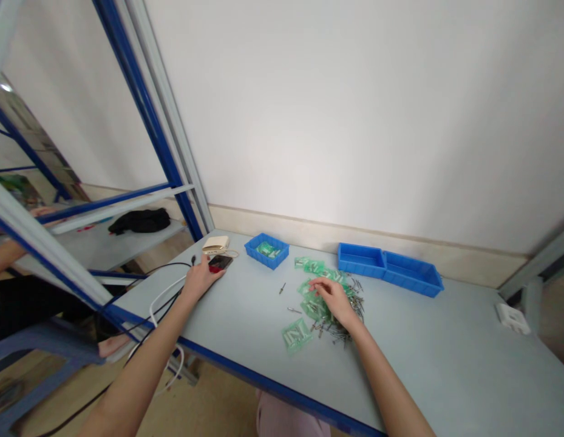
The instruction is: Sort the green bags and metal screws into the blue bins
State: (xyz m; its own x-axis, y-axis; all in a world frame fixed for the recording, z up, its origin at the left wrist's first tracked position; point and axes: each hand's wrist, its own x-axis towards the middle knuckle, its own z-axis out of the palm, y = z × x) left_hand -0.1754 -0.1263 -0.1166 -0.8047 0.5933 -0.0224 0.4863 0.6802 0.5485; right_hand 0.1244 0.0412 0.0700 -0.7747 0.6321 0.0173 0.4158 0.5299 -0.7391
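At the table's left end, my left hand (200, 279) is closed around the near side of a dark phone (220, 263) with red on its screen. My right hand (334, 297) is over the middle of the table, its fingers bent together; what they hold, if anything, is too small to make out. Under and around it lies a heap of thin metal screw-like pieces (340, 331) and small green clear packets (311, 308). One packet (297, 335) lies apart, nearer the front edge. Two loose metal pieces, one of them a slim pin (282, 288), rest left of the heap.
A blue tray (277, 262) with green packets stands at the back left, beside a cream-coloured box (216, 244). Two joined blue bins (411, 276) sit against the wall. Cables (154, 300) hang over the left edge. A white socket block (512, 318) lies far right. Another person's arm (6, 258) shows at left.
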